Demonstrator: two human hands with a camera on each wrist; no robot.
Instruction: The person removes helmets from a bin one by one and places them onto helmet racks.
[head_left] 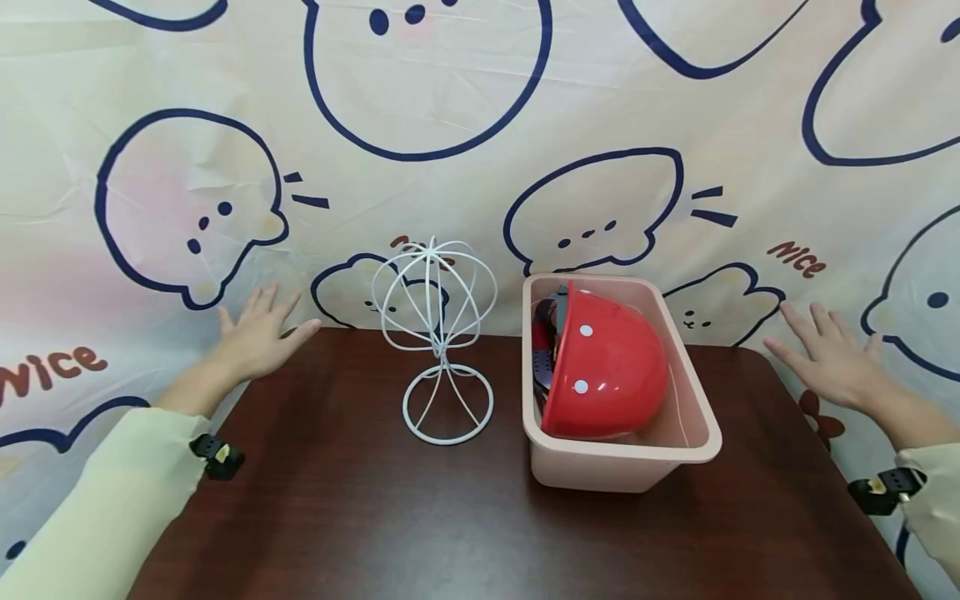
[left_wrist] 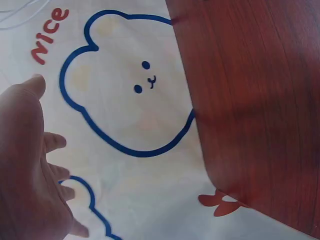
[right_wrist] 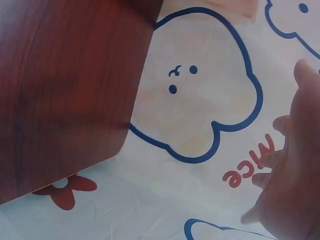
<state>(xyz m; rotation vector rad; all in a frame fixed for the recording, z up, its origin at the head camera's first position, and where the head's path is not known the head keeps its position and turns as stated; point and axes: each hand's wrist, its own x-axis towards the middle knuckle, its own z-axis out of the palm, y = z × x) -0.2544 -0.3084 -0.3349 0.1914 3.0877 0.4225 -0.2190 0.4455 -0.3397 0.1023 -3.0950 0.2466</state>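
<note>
My left hand [head_left: 258, 337] hovers at the table's far left corner, fingers spread and nothing in it. On the opposite side, my right hand [head_left: 836, 358] is held out past the table's right edge, also with spread fingers and no object. Between them a white wire stand [head_left: 442, 342] with a round cage top stands upright near the back edge. To its right sits a pale pink bin [head_left: 622, 467]. A red helmet [head_left: 611, 367] with white dots lies on its side in the bin, partly covering some dark straps or items [head_left: 543, 358] at the bin's left wall.
The dark brown wooden table [head_left: 337, 517] backs onto a hanging cloth [head_left: 420, 92] printed with blue-outlined cartoon figures. Small black wrist cameras [head_left: 217, 456] are strapped on both forearms over light sleeves. The table's corner shows in both wrist views.
</note>
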